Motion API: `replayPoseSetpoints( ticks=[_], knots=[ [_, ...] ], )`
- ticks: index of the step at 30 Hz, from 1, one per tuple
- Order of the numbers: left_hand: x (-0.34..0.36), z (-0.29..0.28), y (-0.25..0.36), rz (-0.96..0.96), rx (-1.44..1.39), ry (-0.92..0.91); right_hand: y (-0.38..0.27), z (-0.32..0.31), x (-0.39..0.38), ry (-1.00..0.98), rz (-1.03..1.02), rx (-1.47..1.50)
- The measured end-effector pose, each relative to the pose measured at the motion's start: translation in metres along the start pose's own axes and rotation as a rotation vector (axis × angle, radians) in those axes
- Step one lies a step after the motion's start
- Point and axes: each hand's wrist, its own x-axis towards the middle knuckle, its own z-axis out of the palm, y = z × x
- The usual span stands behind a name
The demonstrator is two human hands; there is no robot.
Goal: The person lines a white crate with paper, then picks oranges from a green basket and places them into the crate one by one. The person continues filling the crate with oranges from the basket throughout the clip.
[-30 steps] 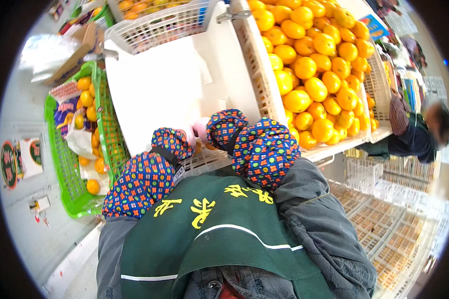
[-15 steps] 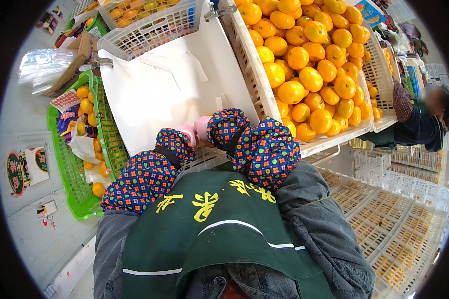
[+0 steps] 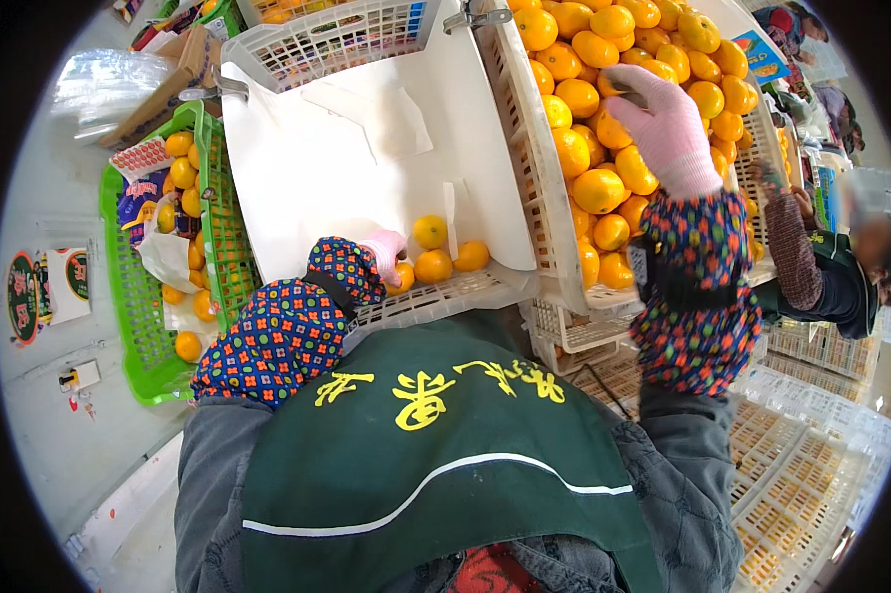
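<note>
My left hand (image 3: 386, 253), in a pink glove, is closed at the near edge of a crate lined with white paper (image 3: 346, 148). Its fingertips grip a mandarin (image 3: 401, 281), which they partly hide. Just right of it, along the same edge, lie three more mandarins (image 3: 432, 265). My right hand (image 3: 663, 128), also gloved in pink, is over a white crate (image 3: 524, 148) heaped with mandarins (image 3: 603, 191). Its thumb and fingers are spread apart over the fruit. Patterned sleeve covers reach both wrists.
On the left stands a green basket (image 3: 144, 336) holding mandarins and packaging. Behind it are a cardboard box (image 3: 178, 84) and clear plastic bags (image 3: 109, 89). A metal clip (image 3: 475, 17) sits at the lined crate's far corner. Another person (image 3: 831, 257) works at the right, near stacked crates (image 3: 811, 455).
My right hand has moved from beside the left one, up and right, onto the heaped mandarins. Several mandarins now show at the lined crate's near edge. My left hand stays low there.
</note>
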Motion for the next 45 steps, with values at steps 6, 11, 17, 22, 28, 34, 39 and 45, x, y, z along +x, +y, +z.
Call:
replayPoseSetpoints(
  ticks=[6,11,17,22,28,34,39,45],
  knots=[
    [-0.011,-0.001,0.003,-0.109,-0.070,0.078,0.066,0.032,0.008,-0.532,-0.055,-0.843],
    [-0.022,-0.001,-0.009,-0.099,-0.134,0.118,0.061,-0.012,0.004,-0.330,0.073,0.404],
    [-0.037,-0.015,-0.023,-0.032,-0.399,0.247,-0.026,0.049,-0.003,-0.626,0.251,0.996],
    [-0.076,-0.026,-0.068,-0.096,-0.656,0.394,-0.074,0.235,-0.031,-0.933,0.366,0.772],
    [-0.093,0.006,-0.091,-0.244,-0.415,0.275,-0.072,0.394,-0.115,-1.259,0.058,-0.028],
    [-0.046,0.033,-0.065,-0.163,-0.053,0.097,-0.081,0.363,-0.105,-1.212,-0.132,-0.108],
    [-0.017,0.023,-0.043,-0.137,0.176,-0.058,-0.101,0.211,-0.085,-0.816,-0.284,0.078],
    [-0.021,-0.002,-0.018,-0.270,0.174,-0.204,0.000,-0.021,-0.067,0.061,0.021,-0.145]
  ],
)
